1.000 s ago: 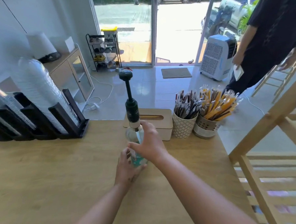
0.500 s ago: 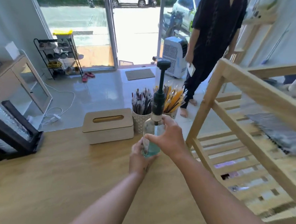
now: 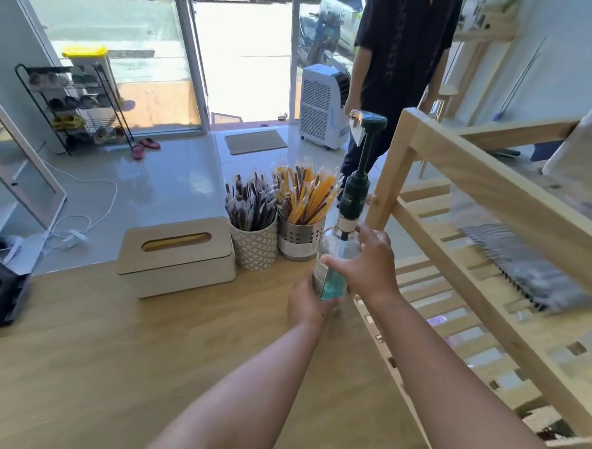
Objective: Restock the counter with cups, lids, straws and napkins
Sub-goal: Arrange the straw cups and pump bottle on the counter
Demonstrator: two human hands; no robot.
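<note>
**Two-handed hold on a pump bottle at the counter's right end**

The right hand [image 3: 368, 266] is wrapping curled fingers round the shoulder of the pump bottle [image 3: 338, 247], with the thumb lying across its near side. The left hand [image 3: 309, 302] is cupping the lower body; its fingertips are hidden behind the glass. This double grip is probably steadying a tall, top-heavy bottle with a long pump. The bottle is standing upright, just beside the metal holder [image 3: 299, 241] of yellow straws [image 3: 303, 193]. A patterned cup [image 3: 254, 248] of dark straws and a slotted box [image 3: 178, 256] are lining up further left on the counter [image 3: 108, 369]. Whether the base is touching the counter cannot be told. The wooden rack [image 3: 477, 199] is standing close on the right.
</note>
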